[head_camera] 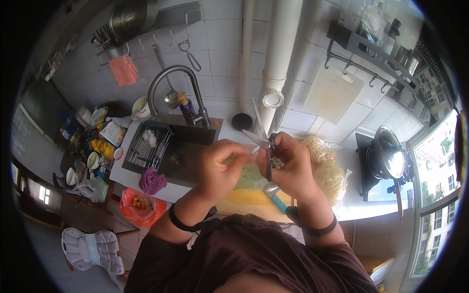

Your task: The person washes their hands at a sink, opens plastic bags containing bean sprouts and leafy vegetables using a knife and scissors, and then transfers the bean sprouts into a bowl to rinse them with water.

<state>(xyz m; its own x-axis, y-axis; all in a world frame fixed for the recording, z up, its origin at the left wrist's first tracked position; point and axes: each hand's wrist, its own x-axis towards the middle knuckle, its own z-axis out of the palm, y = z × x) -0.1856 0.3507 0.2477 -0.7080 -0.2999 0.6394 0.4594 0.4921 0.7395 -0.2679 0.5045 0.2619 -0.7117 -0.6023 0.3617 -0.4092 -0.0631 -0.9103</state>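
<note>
My right hand (293, 164) grips a pair of scissors (264, 141), its fingers through the handles and the blades spread apart, pointing up and away from me. Close to the scissors, my left hand (223, 164) brings thumb and forefinger together; whether something thin is pinched there I cannot tell. Beneath both hands lies a clear plastic bag (249, 177) with green writing, partly hidden by them. It rests over a wooden cutting board (238, 205). A tool with a turquoise handle (279, 203) lies on the board, near my right wrist.
Bundles of dried noodles (329, 181) in clear plastic sit right of my right hand. The sink (194, 135) with its drain rack (148, 146) and a purple cloth (152, 180) are to the left. A wok (385, 154) stands on the stove, its handle jutting towards me. A red-bagged bin (141, 207) stands below.
</note>
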